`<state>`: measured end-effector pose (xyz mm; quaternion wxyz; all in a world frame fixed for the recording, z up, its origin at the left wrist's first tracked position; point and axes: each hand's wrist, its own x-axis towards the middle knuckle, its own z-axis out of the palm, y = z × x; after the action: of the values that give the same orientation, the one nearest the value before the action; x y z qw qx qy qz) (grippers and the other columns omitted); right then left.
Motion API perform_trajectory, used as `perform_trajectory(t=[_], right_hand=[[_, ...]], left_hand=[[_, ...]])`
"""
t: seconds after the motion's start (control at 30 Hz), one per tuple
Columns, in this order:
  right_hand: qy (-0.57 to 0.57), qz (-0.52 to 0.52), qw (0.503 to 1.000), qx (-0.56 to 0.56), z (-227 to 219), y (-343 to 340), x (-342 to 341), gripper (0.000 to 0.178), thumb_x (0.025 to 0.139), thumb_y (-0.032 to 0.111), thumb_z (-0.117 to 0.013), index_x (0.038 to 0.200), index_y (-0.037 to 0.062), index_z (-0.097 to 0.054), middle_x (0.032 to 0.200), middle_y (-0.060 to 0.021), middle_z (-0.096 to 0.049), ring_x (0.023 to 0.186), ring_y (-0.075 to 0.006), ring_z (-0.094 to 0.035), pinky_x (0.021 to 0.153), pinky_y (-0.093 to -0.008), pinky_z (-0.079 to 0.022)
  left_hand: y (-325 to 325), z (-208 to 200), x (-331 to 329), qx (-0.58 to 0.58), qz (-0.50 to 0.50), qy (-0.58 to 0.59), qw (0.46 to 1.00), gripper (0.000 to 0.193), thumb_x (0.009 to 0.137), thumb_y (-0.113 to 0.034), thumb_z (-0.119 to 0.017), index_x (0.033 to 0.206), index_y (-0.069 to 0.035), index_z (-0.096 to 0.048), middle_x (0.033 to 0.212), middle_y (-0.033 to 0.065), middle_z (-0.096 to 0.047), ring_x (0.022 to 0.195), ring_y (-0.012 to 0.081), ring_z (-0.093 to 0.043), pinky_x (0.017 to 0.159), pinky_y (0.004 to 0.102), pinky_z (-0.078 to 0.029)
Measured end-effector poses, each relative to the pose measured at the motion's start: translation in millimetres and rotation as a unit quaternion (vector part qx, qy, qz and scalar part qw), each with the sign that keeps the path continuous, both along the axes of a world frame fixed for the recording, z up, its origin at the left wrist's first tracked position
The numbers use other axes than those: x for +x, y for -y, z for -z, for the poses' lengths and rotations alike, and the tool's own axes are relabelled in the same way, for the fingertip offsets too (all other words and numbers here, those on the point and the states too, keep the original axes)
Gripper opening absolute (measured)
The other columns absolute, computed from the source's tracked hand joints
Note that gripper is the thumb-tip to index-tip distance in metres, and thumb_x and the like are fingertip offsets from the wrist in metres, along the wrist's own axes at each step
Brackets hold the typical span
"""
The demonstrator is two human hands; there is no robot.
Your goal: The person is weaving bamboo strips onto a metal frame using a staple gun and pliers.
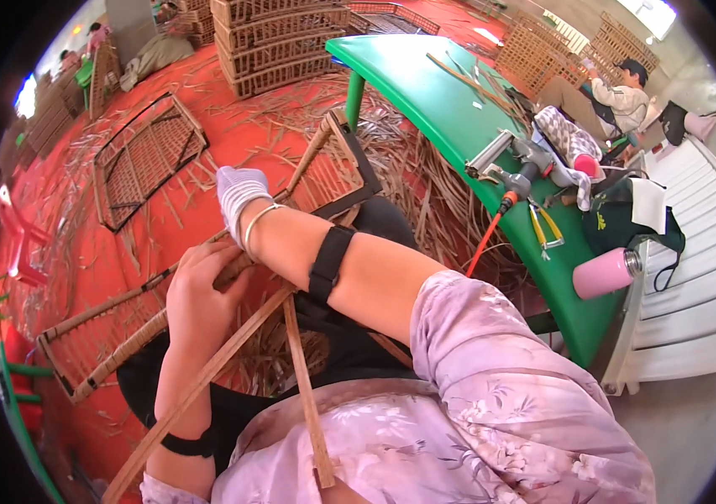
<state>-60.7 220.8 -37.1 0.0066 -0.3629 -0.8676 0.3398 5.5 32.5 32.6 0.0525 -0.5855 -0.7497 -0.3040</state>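
Observation:
A woven bamboo frame [127, 346] lies slantwise across my lap, its far end rising to the right beyond my wrists. My left hand [202, 290] is bare and curls its fingers around the frame's rail. Just beyond it, my right hand [242, 189] wears a striped white and purple glove. Its fingers are closed over the frame, and what they grip is hidden. My right forearm crosses over the frame. A long flat bamboo strip [207, 374] runs from beneath that forearm to the lower left. A shorter strip [307, 391] comes down toward my shirt.
On the right, a green table [425, 92] holds an air tool [521, 172], yellow-handled pliers [545, 227] and a pink bottle [603, 273]. Another woven panel [149, 155] lies on the red floor among loose strips. Stacked crates [282, 50] stand behind. A person [618, 97] sits at far right.

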Motion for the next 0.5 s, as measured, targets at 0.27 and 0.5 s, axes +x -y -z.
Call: perform_trajectory(t=[0.27, 0.5], right_hand=[[-0.305, 0.131, 0.885, -0.327, -50.0, 9.4, 77.3, 0.06, 0.082, 0.041, -0.065, 0.125, 0.001, -0.053, 0.121, -0.021, -0.06, 0.113, -0.0325, -0.059, 0.087, -0.0397, -0.051], [-0.501, -0.156, 0.837, 0.155, -68.3, 66.1, 217.2, 0.037, 0.088, 0.025, -0.062, 0.116, 0.0003, -0.058, 0.103, -0.0174, -0.064, 0.095, -0.0319, -0.064, 0.083, -0.0361, -0.051]], left_hand=[[-10.2, -2.4, 3.0, -0.027, 0.055, 0.13, 0.99, 0.029, 0.079, -0.013, -0.071, 0.104, 0.002, -0.066, 0.102, 0.0169, -0.065, 0.094, 0.0324, -0.064, 0.085, 0.0367, -0.049], [-3.6, -1.0, -10.8, -0.067, 0.045, 0.157, 0.984, 0.032, 0.081, -0.025, -0.07, 0.102, -0.001, -0.068, 0.102, 0.0133, -0.065, 0.096, 0.031, -0.063, 0.085, 0.0377, -0.049]])
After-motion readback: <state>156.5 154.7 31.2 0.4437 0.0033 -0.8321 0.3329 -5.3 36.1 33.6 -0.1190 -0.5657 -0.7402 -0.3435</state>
